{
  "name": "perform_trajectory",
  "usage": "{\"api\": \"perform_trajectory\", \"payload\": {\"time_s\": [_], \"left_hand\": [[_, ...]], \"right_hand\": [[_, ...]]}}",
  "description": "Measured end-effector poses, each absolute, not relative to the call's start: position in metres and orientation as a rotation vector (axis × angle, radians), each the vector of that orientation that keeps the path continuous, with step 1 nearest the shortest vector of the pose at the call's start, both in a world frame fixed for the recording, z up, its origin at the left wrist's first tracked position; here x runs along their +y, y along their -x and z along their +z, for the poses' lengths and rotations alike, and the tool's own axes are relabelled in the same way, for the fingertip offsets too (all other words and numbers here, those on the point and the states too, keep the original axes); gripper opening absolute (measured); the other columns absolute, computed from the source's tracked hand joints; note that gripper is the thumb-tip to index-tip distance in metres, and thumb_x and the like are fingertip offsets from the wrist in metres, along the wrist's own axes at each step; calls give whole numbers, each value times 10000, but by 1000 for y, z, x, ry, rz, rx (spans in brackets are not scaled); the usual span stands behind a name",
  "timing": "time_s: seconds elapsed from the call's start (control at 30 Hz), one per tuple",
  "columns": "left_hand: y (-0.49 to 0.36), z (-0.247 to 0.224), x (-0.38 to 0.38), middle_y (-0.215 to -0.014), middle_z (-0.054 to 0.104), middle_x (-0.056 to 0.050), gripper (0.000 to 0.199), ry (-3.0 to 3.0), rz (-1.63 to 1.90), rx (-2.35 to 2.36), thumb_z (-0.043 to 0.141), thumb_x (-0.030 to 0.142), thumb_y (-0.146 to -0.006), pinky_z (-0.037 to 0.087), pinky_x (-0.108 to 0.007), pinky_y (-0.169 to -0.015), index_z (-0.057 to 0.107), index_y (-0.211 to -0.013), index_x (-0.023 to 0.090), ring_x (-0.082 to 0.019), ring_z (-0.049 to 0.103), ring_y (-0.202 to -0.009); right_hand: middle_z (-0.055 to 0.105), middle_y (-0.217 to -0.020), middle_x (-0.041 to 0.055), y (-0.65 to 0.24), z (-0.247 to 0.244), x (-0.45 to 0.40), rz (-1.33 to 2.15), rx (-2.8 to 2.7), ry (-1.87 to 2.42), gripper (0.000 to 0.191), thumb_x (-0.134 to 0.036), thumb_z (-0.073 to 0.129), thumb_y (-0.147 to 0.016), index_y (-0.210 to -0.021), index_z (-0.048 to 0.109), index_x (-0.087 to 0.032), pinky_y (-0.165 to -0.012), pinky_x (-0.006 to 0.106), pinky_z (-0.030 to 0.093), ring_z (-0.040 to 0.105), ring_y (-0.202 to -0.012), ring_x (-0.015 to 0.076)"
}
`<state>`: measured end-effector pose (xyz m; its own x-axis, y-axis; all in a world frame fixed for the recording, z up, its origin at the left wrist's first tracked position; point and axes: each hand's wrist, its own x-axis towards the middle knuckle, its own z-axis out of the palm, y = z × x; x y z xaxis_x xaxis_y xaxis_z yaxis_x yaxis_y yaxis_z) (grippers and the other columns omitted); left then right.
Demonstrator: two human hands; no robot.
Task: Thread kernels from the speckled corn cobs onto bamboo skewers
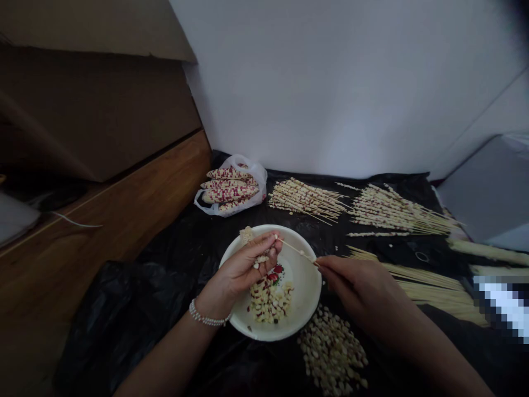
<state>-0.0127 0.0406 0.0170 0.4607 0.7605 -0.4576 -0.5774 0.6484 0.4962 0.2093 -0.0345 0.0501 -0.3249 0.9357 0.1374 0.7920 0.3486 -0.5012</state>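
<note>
The right hand (355,286) is pinched, thumb against fingers, on one end of a thin stick (291,246); a kernel is threaded near that end, and the other end is met by the fingertips of the left hand (243,264); the left fingers are curled around several pale kernels (260,260), and a stripped piece of cob (246,235) is seen jutting out just beyond them; a beaded bracelet (206,317) is worn on the left wrist. Nearest the body, beside the right forearm, a heap of loose kernels (333,350) is spread on a black plastic sheet (111,331); beneath the hands a white bowl (308,309) is set, its floor partly covered by yellow and dark red kernels (270,303). Past the right forearm, bare sticks (438,298) are laid in bunches; farther off, threaded sticks are gathered in a middle bundle (303,199) and a right bundle (384,209); to their left, speckled cobs (229,194) are held in a white plastic bag (260,182). Behind everything a white wall (322,82) is seen; at far left, a cardboard box (91,99).
</note>
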Motion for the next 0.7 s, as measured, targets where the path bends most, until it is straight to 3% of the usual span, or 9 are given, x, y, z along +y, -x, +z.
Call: {"api": "perform_trajectory", "payload": {"time_s": [0.4,0.7], "left_hand": [[11,17,40,-911,687,-59,154,-300,834,724,689,59,-775,541,-118,-662,694,-918,115,-83,655,-803],[13,15,40,-860,681,-51,150,-237,840,709,683,19,-763,541,-125,-677,698,-882,109,-76,651,-772]], "right_hand": [[726,-840,32,-206,48,-34,543,-2163,1534,293,-291,398,-951,-830,655,-223,-663,293,473,664,-723,157],[709,-723,33,-204,49,-35,393,-2203,1505,296,-253,411,-932,-810,679,-230,-582,263,459,652,-637,160]]}}
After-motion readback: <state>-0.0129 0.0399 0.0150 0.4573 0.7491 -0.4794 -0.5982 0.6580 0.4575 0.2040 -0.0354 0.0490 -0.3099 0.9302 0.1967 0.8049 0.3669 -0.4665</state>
